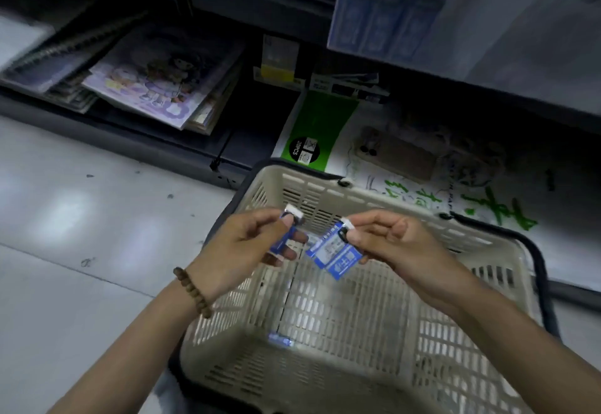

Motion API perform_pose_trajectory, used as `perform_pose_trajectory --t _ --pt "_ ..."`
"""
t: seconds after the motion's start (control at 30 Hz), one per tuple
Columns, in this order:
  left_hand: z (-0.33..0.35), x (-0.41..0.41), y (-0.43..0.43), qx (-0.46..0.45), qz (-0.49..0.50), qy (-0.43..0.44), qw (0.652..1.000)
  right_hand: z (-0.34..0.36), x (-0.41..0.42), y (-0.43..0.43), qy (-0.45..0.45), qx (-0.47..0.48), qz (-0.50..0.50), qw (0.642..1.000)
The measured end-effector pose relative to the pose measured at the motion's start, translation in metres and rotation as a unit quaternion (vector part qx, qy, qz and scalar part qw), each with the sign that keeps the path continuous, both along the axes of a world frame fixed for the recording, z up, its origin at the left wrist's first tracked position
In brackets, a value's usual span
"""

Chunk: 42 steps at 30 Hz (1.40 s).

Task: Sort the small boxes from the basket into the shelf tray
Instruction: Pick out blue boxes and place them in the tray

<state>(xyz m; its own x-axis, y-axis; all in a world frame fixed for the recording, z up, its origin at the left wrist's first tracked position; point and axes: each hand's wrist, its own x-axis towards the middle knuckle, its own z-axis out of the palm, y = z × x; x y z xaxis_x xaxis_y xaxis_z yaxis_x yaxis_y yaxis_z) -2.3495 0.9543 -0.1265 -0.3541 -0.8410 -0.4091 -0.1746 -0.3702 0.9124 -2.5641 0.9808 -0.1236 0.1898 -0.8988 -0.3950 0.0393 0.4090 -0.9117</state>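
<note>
Mid-transfer: the left hand [242,246] pinches a small blue cardboard box [285,240] and the right hand [398,244] a second blue box [335,257], above the beige slatted plastic basket [471,365]. A third blue box [280,339] lies by its near wall. Next, both likely need lifting to the blurred shelf tray [481,30].

Dim aisle, glare patches on floor [65,218] — shelves [487,23] motion-blurred, wide-angle edges bent

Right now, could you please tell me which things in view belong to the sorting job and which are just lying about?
Job: left hand holding a small blue box; right hand pinching a blue-and-white box; cream basket; third box on its floor.
Lying about: phone, notebooks, green paper pack.
</note>
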Motion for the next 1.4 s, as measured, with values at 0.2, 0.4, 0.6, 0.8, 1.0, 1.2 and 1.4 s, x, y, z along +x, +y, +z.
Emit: perform_pose_trajectory --t 0.2,0.4,0.6,0.8,1.0,1.2,1.4 --pt "0.067 -0.041 0.021 0.009 -0.174 0.089 0.981 0.091 -0.012 0.030 0.056 -0.042 -0.047 0.996" --pt "0.136 -0.057 0.031 0.000 -0.174 0.113 0.978 0.153 -0.030 0.058 0.055 -0.075 -0.139 0.986" --pt "0.188 -0.073 0.039 0.017 -0.109 0.126 0.986 0.209 -0.039 0.077 0.034 -0.156 -0.189 0.969" --pt "0.208 -0.089 0.056 0.007 -0.168 0.132 0.977 0.223 -0.019 0.076 0.061 -0.205 -0.206 0.955" --pt "0.193 -0.077 0.060 -0.123 -0.189 0.061 0.972 0.212 -0.013 0.080 0.094 -0.211 -0.192 0.954" --pt "0.181 -0.066 0.050 -0.181 -0.191 0.054 0.963 0.203 -0.012 0.081 -0.014 -0.071 -0.144 0.987" --pt "0.178 -0.053 0.032 -0.193 -0.121 0.055 0.972 0.201 -0.011 0.077 -0.038 -0.077 -0.131 0.988"
